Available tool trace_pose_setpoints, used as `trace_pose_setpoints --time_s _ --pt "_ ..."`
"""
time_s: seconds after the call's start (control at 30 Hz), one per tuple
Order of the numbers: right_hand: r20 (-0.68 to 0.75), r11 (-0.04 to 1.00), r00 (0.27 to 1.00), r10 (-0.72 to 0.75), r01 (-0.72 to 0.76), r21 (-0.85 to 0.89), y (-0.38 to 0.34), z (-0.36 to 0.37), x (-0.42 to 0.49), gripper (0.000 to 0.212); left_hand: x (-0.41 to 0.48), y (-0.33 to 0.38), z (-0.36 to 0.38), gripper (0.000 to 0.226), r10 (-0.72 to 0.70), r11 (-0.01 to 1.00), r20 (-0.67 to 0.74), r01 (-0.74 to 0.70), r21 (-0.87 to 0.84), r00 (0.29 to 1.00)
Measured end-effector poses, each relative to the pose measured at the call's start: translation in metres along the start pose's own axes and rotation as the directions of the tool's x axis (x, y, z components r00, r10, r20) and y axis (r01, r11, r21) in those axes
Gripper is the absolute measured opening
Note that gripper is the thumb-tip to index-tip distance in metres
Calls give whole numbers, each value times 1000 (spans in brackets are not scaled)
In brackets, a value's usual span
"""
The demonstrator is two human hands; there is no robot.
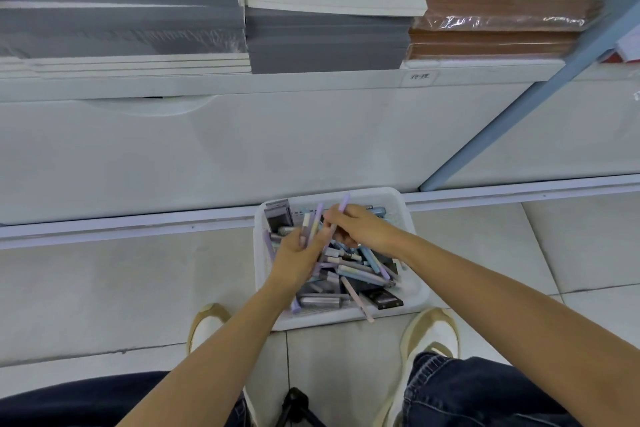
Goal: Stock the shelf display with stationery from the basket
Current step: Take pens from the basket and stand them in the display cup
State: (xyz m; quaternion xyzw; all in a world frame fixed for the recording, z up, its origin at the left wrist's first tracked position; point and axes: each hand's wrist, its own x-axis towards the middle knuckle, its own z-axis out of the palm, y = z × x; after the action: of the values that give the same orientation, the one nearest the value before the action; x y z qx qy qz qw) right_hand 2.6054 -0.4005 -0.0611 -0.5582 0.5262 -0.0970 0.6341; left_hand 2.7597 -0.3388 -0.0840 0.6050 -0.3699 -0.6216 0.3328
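Pale tiled floor point(104, 288); white cabinet front point(242, 149); blue-grey post point(519, 103) slanting across.

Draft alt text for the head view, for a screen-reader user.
Seen from above, a person's left hand grips a bunch of pastel pens while the right hand pinches a purple pen, both over a white basket of pens on the tiled floor. Above it, a white shelf holds stacked grey notebooks and brown notebooks.
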Motion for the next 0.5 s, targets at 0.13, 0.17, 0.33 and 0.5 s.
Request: trace_pose_setpoints --time_s 0.13,0.17,0.33,0.5 --pt "26 998 997 -69 69 -14 1 3 -2 32 1 -4 -9 24 5 993 79 -14 113 997" --pt "25 996 998 -56 54 74 4 2 -2 29 1 -5 -13 27 -1 992 68 -7 124 998" --pt "-43 968 997 69 -78 -240 33 -6 -2 21 -1 -14 -25 22 -27 997 -27 29 77 999" --pt "-83 596 990 117 -137 -791 73 14 -7 37 -6 -18 -22 14 -77 997 41 76 3 996"
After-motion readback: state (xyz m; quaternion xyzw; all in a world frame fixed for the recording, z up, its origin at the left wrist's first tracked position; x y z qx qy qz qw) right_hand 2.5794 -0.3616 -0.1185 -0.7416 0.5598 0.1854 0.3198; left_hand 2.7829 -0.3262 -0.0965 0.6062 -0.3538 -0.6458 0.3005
